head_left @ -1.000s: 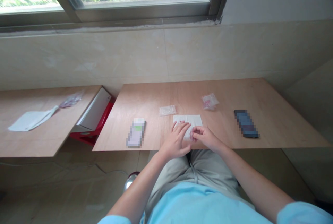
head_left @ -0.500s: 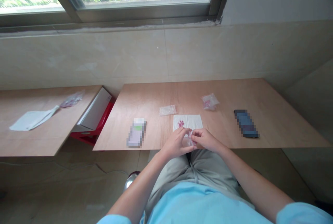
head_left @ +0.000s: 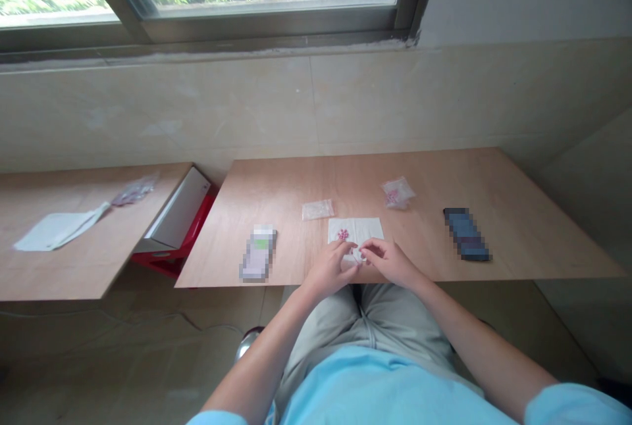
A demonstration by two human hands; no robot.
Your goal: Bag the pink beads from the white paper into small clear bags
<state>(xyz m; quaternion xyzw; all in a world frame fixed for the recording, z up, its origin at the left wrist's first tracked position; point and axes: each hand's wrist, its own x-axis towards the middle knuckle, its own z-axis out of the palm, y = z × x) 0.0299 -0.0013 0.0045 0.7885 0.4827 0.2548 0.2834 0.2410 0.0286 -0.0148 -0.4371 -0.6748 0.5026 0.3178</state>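
Observation:
A white paper napkin (head_left: 363, 226) lies near the front edge of the wooden table (head_left: 296, 181), with a small heap of pink beads (head_left: 342, 235) on its left part. My left hand (head_left: 330, 272) and my right hand (head_left: 390, 262) meet just in front of the napkin. Both are closed in a pinch on a small clear plastic bag (head_left: 359, 255) held between them.
A clear empty-looking bag (head_left: 318, 209) and a bag with pink bits (head_left: 397, 192) lie behind the napkin. A blurred white item (head_left: 258, 252) is at the left, a dark phone-like item (head_left: 467, 233) at the right. A second table (head_left: 93, 227) at the left holds paper and a bag.
My left hand lifted off the napkin, uncovering the pink beads, and drew back to join the right hand on the small clear bag. Both hands then shifted slightly forward.

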